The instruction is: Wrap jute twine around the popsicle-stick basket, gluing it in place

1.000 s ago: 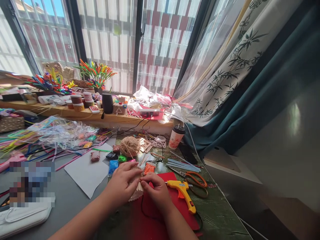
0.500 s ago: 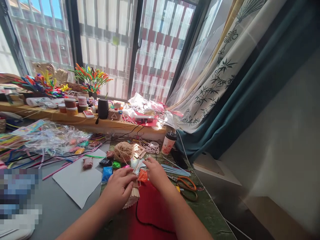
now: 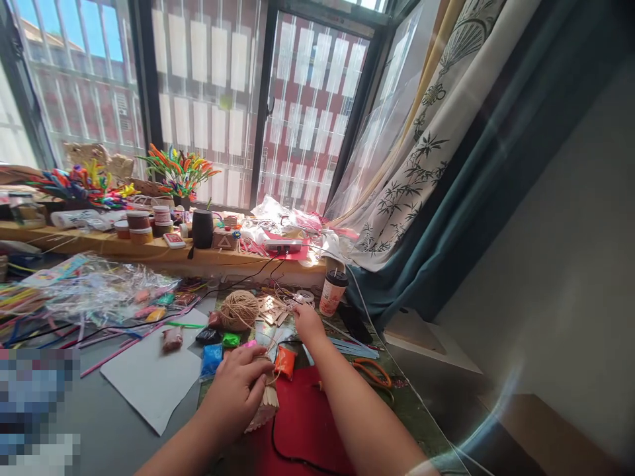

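My left hand (image 3: 237, 387) is closed around a small piece built of wooden craft sticks (image 3: 266, 401), pressing it down at the edge of a red felt sheet (image 3: 302, 423). My right hand (image 3: 306, 322) reaches forward across the table toward flat wooden cut-out pieces (image 3: 272, 306), its fingers curled; what they hold, if anything, is too small to make out. A ball of jute twine (image 3: 239, 310) sits just left of that hand, and a loose strand runs from it toward the stick piece.
Small coloured packets (image 3: 212, 357) and an orange packet (image 3: 284, 361) lie near the hands. Orange-handled scissors (image 3: 373, 372), a takeaway cup (image 3: 332, 293), white paper (image 3: 149, 380), a heap of pipe cleaners and cellophane (image 3: 94, 291), and a cluttered wooden sill (image 3: 149, 246) surround the area. A black cable (image 3: 292, 456) crosses the felt.
My right hand left the stick piece and stretched forward toward the wooden cut-outs. The view tilted up and the yellow glue gun dropped out of sight. The left hand stayed on the stick piece.
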The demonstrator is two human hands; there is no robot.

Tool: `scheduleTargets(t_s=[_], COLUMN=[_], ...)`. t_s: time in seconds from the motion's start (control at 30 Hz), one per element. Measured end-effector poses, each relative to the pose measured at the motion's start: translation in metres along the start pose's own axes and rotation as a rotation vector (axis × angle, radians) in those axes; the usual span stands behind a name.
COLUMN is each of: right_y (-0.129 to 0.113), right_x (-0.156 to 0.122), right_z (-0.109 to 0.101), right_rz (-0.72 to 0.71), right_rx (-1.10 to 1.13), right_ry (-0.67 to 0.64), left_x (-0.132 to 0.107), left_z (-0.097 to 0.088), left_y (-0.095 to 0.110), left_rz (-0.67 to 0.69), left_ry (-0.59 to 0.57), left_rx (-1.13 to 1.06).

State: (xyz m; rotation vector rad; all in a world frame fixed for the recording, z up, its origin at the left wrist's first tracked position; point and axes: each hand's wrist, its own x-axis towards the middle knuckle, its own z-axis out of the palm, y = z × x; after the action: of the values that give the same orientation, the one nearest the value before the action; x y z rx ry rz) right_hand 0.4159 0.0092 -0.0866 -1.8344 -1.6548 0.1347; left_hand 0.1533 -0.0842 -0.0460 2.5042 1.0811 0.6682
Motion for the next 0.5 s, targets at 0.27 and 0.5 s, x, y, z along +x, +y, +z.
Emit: scheduleTargets(t_s=[0.27,0.5], right_y=[-0.039,-0.078], right_x=[-0.032,-0.132], right_z=[-0.011,-0.028], right_rz=[-0.023,-0.418], right_rx=[0.215,0.520], right_ry=[0.029,-0.081], left_x=[-0.001,-0.006], left_z=[-0.002,0.001], left_y=[0.001,-0.010], left_rz=[0.039,0.045], left_ry=[0.004,0.069], left_rx=[-0.006,-0.050])
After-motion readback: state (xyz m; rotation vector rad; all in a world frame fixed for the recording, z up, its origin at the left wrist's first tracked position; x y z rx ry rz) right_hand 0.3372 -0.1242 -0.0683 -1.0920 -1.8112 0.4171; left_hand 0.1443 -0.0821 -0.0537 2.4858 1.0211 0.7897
